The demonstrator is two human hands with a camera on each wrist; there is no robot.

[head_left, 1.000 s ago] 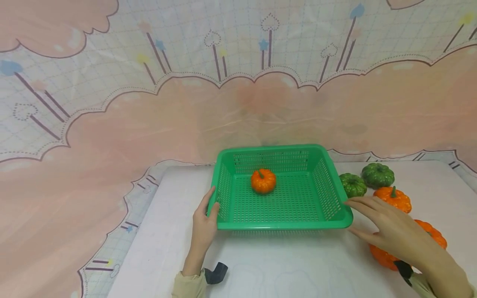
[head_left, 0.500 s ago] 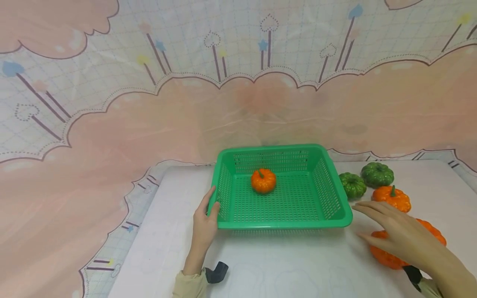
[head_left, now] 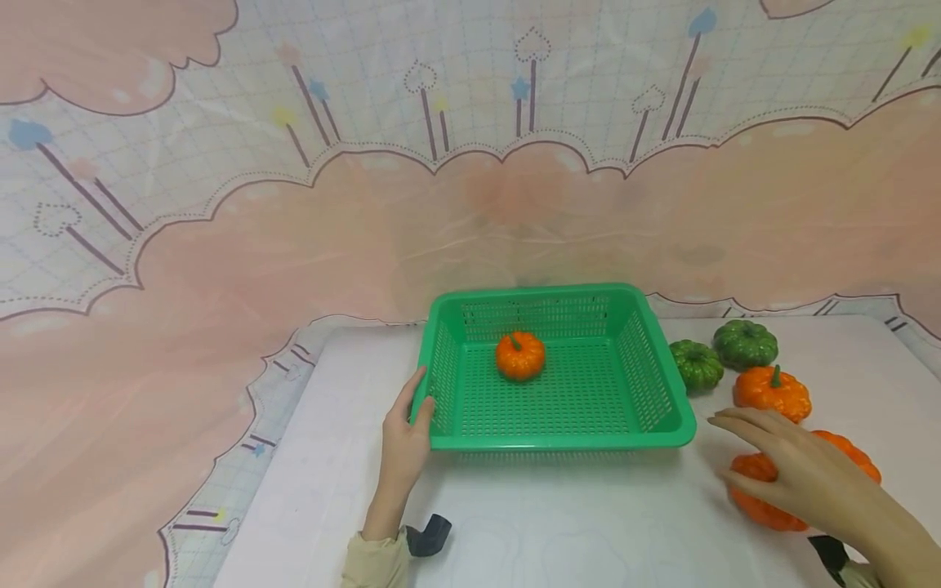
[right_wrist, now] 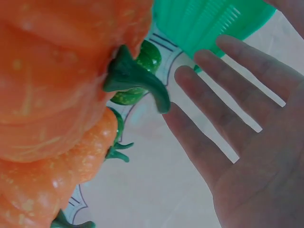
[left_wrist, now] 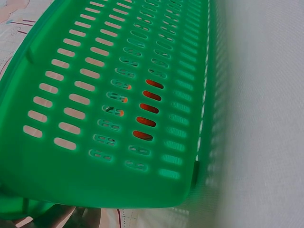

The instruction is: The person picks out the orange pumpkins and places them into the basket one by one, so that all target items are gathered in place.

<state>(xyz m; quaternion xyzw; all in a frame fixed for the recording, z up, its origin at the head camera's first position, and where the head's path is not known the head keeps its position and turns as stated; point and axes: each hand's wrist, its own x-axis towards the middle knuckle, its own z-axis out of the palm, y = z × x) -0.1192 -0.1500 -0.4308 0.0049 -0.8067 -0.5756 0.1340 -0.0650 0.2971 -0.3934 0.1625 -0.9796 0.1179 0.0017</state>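
A green slotted plastic basket (head_left: 559,443) stands on the white table, holding one small orange pumpkin (head_left: 519,356). My left hand (head_left: 406,447) grips its left rim, thumb over the inner side and fingers outside. In the left wrist view the basket wall (left_wrist: 118,183) hides most of that hand. Off the basket's right side, my right hand (head_left: 797,469) hovers with fingers extended and slightly spread, holding nothing. Partly behind that hand are a front orange pumpkin (head_left: 768,513) and another orange pumpkin (head_left: 851,452). The right wrist view shows a large orange pumpkin (right_wrist: 52,71) beside the fingers.
Farther back on the right sit a third loose orange pumpkin (head_left: 772,395), a green pumpkin (head_left: 697,366) close to the basket and a darker green pumpkin (head_left: 745,345). A printed cloth backdrop (head_left: 470,220) rises behind the table.
My right hand has left the basket's right rim and moved right, over the orange pumpkins. The left hand and the basket stay in place.
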